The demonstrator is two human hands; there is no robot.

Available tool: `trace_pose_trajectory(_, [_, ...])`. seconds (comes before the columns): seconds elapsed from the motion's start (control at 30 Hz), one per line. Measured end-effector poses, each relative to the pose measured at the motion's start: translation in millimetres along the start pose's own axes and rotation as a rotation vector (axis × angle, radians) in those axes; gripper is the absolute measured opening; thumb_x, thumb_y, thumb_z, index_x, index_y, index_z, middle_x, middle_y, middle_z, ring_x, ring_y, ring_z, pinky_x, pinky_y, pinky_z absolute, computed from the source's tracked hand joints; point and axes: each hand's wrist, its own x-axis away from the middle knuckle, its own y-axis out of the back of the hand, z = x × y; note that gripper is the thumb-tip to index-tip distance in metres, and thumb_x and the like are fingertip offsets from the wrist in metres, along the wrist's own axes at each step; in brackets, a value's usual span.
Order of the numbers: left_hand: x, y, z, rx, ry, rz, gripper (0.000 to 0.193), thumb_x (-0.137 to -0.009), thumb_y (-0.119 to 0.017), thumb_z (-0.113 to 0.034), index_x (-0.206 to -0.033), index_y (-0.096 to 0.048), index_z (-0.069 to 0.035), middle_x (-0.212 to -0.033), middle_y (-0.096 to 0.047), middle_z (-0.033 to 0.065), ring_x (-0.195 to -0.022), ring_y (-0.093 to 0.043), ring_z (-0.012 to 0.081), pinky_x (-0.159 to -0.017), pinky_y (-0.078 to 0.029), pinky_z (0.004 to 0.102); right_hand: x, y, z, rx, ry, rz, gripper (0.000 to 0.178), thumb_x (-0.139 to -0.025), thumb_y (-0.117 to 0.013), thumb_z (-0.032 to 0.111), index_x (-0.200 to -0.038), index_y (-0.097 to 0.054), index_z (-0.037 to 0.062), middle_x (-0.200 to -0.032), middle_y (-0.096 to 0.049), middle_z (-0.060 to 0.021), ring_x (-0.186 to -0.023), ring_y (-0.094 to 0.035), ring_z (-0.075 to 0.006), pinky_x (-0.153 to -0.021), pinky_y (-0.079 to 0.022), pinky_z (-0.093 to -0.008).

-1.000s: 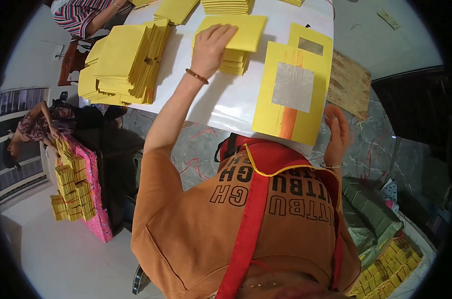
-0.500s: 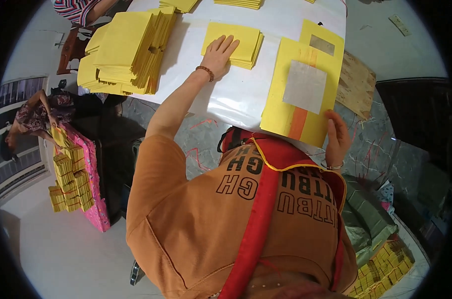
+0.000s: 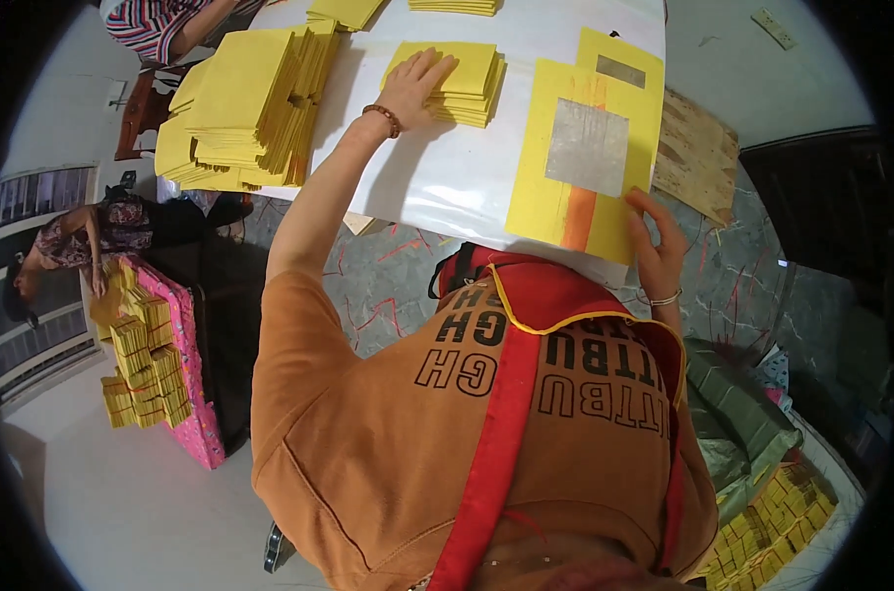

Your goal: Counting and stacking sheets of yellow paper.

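My left hand (image 3: pixel 419 87) lies flat, fingers spread, on a small stack of folded yellow sheets (image 3: pixel 467 79) on the white table (image 3: pixel 447 177). My right hand (image 3: pixel 657 251) touches the lower right corner of a flat yellow sheet (image 3: pixel 585 158) with a silver square and an orange stripe. That sheet lies near the table's front edge. A beaded bracelet sits on my left wrist and a thin bangle on my right.
A tall fanned pile of yellow sheets (image 3: pixel 245 103) stands at the table's left. More yellow stacks (image 3: pixel 344 12) lie at the far edge. A pink box (image 3: pixel 176 369) with yellow bundles sits on the floor left, beside a crouching person (image 3: pixel 68 246). A wooden board (image 3: pixel 698 158) lies right.
My left hand has settled flatter on the small yellow stack. My right hand has slid up from under the table edge to the big sheet's corner.
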Motion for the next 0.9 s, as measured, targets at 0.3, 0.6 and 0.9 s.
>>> trace_pose_trajectory(0.3, [25.2,70.0,-175.2,0.290,-0.480,-0.036,0.050,-0.078,-0.061,-0.037,-0.119,-0.052,-0.010,-0.106,-0.054,0.0110,-0.094,-0.051,0.0261,-0.080,-0.036,0.0366,-5.1,-4.9,-1.2,-0.094,-0.042,-0.037,0.019,-0.083,-0.058,0.009,-0.101,-0.061,0.0019,-0.096,-0.065,-0.0097,-0.088,-0.061,-0.0202,-0.078,-0.046,-0.0292])
trace_pose_trajectory(0.6, [21.9,74.8,-183.5,0.767,-0.380,0.012,0.010,-0.079,-0.062,-0.010,-0.083,-0.063,-0.001,-0.070,-0.056,0.0106,-0.067,-0.053,0.0265,-0.062,-0.044,0.0336,-1.9,-3.2,-9.2,-0.225,-0.114,-0.009,0.023,-0.090,-0.050,0.016,-0.103,-0.061,-0.0003,-0.098,-0.065,-0.0098,-0.091,-0.060,-0.0158,-0.082,-0.045,-0.0267])
trace_pose_trajectory(0.9, [17.6,73.9,-182.3,0.798,-0.292,0.091,0.012,-0.080,-0.059,-0.010,-0.078,-0.061,0.001,-0.071,-0.061,0.0120,-0.067,-0.059,0.0261,-0.060,-0.048,0.0336,-1.0,-3.7,-8.4,-0.307,-0.184,-0.012,0.030,-0.093,-0.047,0.021,-0.106,-0.060,-0.0025,-0.097,-0.065,-0.0094,-0.091,-0.060,-0.0140,-0.082,-0.045,-0.0260])
